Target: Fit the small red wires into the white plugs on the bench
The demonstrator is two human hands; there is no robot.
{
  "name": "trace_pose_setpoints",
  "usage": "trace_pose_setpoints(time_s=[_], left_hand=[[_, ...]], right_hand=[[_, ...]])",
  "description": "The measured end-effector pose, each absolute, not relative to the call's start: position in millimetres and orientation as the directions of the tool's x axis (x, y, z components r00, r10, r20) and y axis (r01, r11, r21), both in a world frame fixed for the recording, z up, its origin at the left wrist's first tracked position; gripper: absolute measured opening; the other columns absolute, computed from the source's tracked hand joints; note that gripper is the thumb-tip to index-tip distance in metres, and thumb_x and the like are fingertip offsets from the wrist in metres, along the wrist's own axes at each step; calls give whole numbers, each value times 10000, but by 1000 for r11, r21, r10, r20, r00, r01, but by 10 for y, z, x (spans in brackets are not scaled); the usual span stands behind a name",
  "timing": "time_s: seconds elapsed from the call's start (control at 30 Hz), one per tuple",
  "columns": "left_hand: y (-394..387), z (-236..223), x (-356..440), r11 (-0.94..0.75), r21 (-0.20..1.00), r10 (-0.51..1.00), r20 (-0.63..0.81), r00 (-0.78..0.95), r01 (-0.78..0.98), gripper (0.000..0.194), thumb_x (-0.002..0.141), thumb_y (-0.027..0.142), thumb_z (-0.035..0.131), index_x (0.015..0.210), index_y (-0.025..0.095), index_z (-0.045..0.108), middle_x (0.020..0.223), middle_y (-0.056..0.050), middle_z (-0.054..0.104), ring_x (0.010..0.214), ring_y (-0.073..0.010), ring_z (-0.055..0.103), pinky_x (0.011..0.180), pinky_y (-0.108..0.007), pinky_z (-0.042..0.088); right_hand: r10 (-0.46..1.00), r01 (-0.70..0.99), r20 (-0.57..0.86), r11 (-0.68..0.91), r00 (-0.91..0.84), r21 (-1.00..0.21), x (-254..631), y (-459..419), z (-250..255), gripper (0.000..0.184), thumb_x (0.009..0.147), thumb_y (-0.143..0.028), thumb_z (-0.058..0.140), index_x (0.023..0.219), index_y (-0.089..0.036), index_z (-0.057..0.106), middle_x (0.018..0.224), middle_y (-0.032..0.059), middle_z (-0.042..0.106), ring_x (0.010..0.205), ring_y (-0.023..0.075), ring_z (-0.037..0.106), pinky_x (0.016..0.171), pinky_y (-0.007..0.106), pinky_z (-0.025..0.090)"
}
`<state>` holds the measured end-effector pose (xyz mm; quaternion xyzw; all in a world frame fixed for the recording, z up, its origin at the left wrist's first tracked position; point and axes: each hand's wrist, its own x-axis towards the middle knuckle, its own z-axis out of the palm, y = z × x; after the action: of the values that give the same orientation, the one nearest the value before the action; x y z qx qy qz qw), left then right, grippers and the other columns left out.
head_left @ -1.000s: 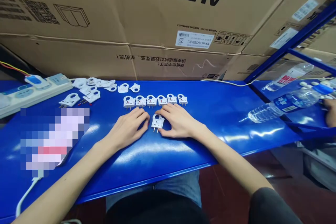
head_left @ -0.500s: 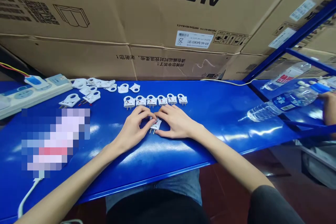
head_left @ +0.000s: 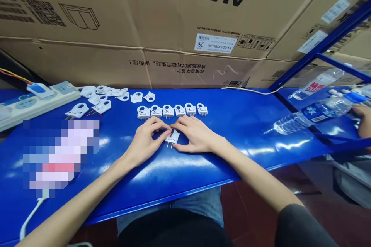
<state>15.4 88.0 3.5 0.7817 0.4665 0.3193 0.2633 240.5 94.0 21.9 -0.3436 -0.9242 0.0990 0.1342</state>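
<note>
A white two-pin plug (head_left: 171, 137) with open inner parts lies on the blue table between my hands, its two metal pins toward me. My left hand (head_left: 147, 137) has its thumb and forefinger pinched at the plug's upper left; a dark and red bit shows by the fingertips. With thumb low and fingers high, my right hand (head_left: 195, 133) grips the plug's right side. Behind the hands stands a row of several like plugs (head_left: 168, 111), pins toward me, with dark and red bits inside.
More white plug pieces (head_left: 101, 107) lie loosely at the back left, beside a power strip (head_left: 26, 104). A blurred-out object (head_left: 63, 154) with a white cable lies left. Water bottles (head_left: 319, 110) and another person's hand (head_left: 363, 119) are at right. Cardboard boxes (head_left: 174, 15) wall the back.
Little differs. The plug between my hands shows slightly more of its face, as my left fingertips have shifted a little up and left on it.
</note>
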Motion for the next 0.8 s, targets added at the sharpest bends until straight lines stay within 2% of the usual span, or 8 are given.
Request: trace_pose_setpoints(time_s=[0.3, 0.53, 0.8], left_hand=[[920, 25, 95, -488, 664, 862, 262, 435, 566, 186, 959, 334, 595, 968, 238, 753, 983, -35, 671, 875, -186, 618, 783, -331, 506], [921, 64, 21, -621, 466, 783, 330, 528, 630, 185, 967, 292, 547, 989, 240, 723, 1016, -44, 648, 955, -196, 628, 819, -326, 521], [912, 108, -8, -638, 406, 770, 310, 558, 654, 200, 958, 196, 467, 960, 223, 665, 1031, -44, 648, 953, -188, 634, 752, -292, 514]], right_hand=[[666, 614, 162, 739, -728, -276, 2397, 935, 233, 499, 934, -510, 660, 1296, -172, 608, 1175, 121, 641, 1088, 280, 580, 944, 432, 468], [671, 613, 176, 734, -720, -291, 2403, 937, 232, 497, 923, -503, 678, 1282, -166, 612, 1165, 121, 641, 1086, 277, 580, 950, 431, 466], [668, 613, 170, 737, -724, -285, 2400, 945, 234, 494, 926, -505, 676, 1282, -171, 605, 1171, 117, 644, 1100, 276, 585, 936, 417, 469]])
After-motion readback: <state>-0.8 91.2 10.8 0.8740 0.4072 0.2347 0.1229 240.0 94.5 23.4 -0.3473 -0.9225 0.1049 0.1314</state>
